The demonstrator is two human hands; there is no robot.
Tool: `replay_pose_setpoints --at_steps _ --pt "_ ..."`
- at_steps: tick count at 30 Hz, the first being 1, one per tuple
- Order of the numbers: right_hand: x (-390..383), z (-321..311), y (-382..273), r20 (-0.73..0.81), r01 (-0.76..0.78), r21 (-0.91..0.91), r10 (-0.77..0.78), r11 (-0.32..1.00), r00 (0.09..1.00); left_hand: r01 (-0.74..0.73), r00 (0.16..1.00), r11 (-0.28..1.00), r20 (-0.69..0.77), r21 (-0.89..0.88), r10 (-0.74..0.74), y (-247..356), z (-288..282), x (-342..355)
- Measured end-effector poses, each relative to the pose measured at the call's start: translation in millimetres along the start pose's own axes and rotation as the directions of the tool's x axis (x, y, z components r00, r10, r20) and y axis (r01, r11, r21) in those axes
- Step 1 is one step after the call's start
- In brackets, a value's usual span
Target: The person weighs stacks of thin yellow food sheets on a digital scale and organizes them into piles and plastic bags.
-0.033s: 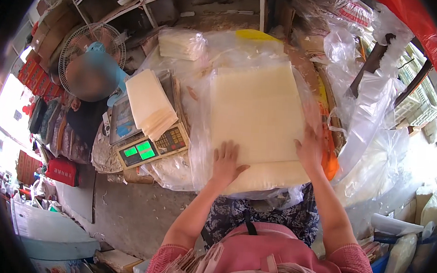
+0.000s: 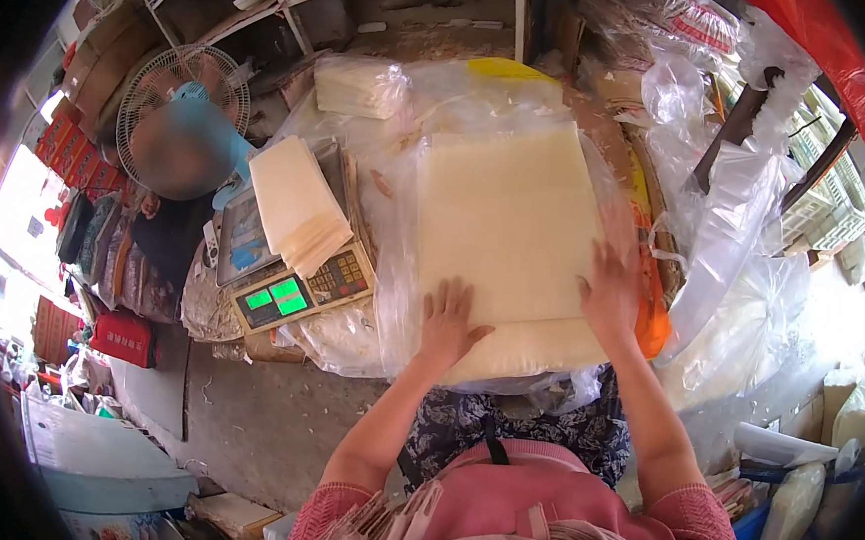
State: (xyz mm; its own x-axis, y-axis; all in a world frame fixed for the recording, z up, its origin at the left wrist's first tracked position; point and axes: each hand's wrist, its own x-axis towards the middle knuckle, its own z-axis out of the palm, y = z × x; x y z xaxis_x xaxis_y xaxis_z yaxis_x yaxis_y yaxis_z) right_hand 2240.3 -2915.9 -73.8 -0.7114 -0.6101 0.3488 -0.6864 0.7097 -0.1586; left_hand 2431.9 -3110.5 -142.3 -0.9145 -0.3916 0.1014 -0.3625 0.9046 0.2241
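Note:
A broad pile of thin, cream-coloured sheets (image 2: 505,210) lies in clear plastic film on the table in front of me. Along its near edge runs a crease, with a smooth cream strip below it. My left hand (image 2: 447,322) rests flat on the near left part, fingers spread and thumb pointing right. My right hand (image 2: 610,293) is at the right edge, fingers apart and pointing away from me, touching the sheets or the film beside them. Nothing shows in either hand. To the left, a smaller stack of cream sheets (image 2: 293,202) sits on a digital scale (image 2: 305,287) with lit green displays.
A blue fan (image 2: 193,107) stands at the far left, a blurred figure in dark clothing behind it. Another plastic-wrapped cream stack (image 2: 359,87) lies at the table's back. Clear plastic bags (image 2: 742,230) hang at the right. Shelving (image 2: 299,29) stands beyond the table.
My right hand's fingers have shifted slightly, spreading a little farther along the right edge of the sheets. The left hand and the sheets look the same.

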Motion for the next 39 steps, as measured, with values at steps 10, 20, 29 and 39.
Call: replay_pose_setpoints --at_steps 10,20,29,39 --pt "-17.5 7.4 -68.0 0.168 0.257 0.343 -0.328 0.904 0.930 -0.134 0.974 0.991 -0.186 -0.010 0.130 -32.7 -57.0 -3.8" --pt "-23.8 -65.8 -59.4 -0.253 0.680 0.433 -0.645 0.591 0.721 -0.046 0.784 0.744 -0.485 -0.667 -0.387 -42.2 -36.0 -30.5" --pt "-34.9 5.8 8.3 0.572 -0.456 0.493 0.118 0.741 0.811 0.428 0.896 0.595 0.230 -0.681 -0.381 -9.8 -38.2 -28.9" --pt "-11.2 -2.6 -22.2 0.024 0.402 0.123 -0.408 0.907 0.913 -0.134 0.988 0.977 -0.054 0.166 0.144 -15.0 -2.0 -9.1"
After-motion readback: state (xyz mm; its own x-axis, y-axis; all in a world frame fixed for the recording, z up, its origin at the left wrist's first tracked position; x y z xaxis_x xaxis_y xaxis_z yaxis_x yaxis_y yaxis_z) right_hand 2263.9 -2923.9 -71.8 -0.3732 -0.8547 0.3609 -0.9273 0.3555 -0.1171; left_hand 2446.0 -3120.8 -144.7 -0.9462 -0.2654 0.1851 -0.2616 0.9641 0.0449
